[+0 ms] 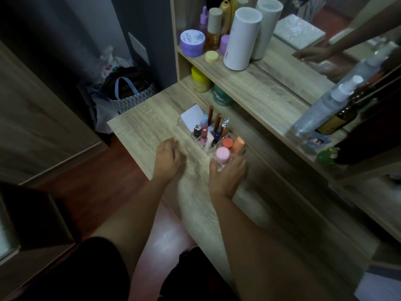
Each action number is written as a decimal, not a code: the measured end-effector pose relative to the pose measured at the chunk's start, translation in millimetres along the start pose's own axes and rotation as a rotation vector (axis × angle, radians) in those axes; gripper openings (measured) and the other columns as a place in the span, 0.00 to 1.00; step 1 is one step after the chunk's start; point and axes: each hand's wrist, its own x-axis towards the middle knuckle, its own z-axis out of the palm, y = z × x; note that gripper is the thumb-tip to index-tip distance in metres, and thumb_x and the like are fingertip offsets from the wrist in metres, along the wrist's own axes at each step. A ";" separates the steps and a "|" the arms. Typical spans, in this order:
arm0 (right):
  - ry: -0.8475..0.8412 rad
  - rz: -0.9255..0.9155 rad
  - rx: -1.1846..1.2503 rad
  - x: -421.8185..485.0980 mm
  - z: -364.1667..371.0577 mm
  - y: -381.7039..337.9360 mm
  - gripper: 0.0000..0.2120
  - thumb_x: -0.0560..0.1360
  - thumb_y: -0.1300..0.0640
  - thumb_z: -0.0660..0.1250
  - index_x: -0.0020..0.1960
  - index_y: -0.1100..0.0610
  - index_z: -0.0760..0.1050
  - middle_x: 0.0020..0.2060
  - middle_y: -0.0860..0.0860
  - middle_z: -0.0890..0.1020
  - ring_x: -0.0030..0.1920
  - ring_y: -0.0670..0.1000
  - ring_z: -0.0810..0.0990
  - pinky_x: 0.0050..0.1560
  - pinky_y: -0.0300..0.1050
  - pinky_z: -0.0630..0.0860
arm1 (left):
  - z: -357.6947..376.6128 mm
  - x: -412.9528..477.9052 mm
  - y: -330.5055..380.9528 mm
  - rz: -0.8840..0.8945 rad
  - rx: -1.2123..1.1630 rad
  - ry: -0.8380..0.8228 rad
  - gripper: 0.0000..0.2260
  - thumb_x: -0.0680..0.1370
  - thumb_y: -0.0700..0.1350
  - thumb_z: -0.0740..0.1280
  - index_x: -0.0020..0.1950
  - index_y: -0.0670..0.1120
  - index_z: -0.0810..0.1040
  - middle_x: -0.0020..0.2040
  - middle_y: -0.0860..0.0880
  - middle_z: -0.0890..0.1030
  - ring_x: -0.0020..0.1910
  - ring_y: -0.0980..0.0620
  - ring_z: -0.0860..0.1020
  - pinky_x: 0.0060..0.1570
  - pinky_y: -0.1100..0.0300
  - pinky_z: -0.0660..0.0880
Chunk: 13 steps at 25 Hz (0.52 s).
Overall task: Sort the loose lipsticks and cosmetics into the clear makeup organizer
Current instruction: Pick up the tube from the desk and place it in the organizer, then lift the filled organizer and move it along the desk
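Observation:
The clear makeup organizer (184, 123) stands on the wooden dressing table (138, 131). Several lipsticks and tubes stand upright in its slots, among them a black-capped lipstick (197, 131) and a brown tube (217, 122); a white compact (193, 117) leans at its far end. At the near end sit a pink-capped bottle (222, 155), a red-capped jar (227, 143) and an orange tube (238, 144). My right hand (226, 178) grips the organizer's near end, below the pink-capped bottle. My left hand (166, 159) rests on the tabletop to the organizer's left, fingers curled and holding nothing.
A shelf above holds a purple jar (192, 42), a yellow lid (212, 56), bottles and two white cylinders (240, 39). A yellow-lidded jar (200, 80) and a green jar (222, 97) stand below it. A spray bottle (327, 106) stands right. A bag (128, 92) sits on the floor.

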 end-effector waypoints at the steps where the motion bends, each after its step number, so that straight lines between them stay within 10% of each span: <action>1: -0.007 0.058 -0.057 -2.0 1.9 8.8 0.31 0.67 0.49 0.75 0.63 0.62 0.67 0.61 0.61 0.74 0.62 0.59 0.73 0.62 0.50 0.70 | -1.8 12.4 4.1 -0.051 -0.021 -0.010 0.20 0.77 0.37 0.58 0.69 0.34 0.65 0.68 0.34 0.70 0.68 0.38 0.67 0.69 0.51 0.61; 8: -0.213 0.139 0.000 24.8 24.0 32.8 0.54 0.63 0.54 0.79 0.75 0.65 0.46 0.75 0.65 0.56 0.76 0.61 0.55 0.77 0.52 0.54 | -0.5 70.4 15.2 -0.188 -0.172 -0.191 0.30 0.69 0.37 0.63 0.72 0.40 0.61 0.65 0.42 0.74 0.61 0.48 0.72 0.65 0.54 0.68; 13: -0.139 0.161 0.109 30.5 36.2 30.3 0.51 0.64 0.59 0.78 0.76 0.58 0.49 0.71 0.61 0.68 0.71 0.60 0.68 0.71 0.52 0.67 | -1.9 96.7 12.1 -0.204 -0.231 -0.285 0.30 0.70 0.34 0.62 0.72 0.46 0.62 0.67 0.42 0.74 0.65 0.46 0.73 0.64 0.55 0.69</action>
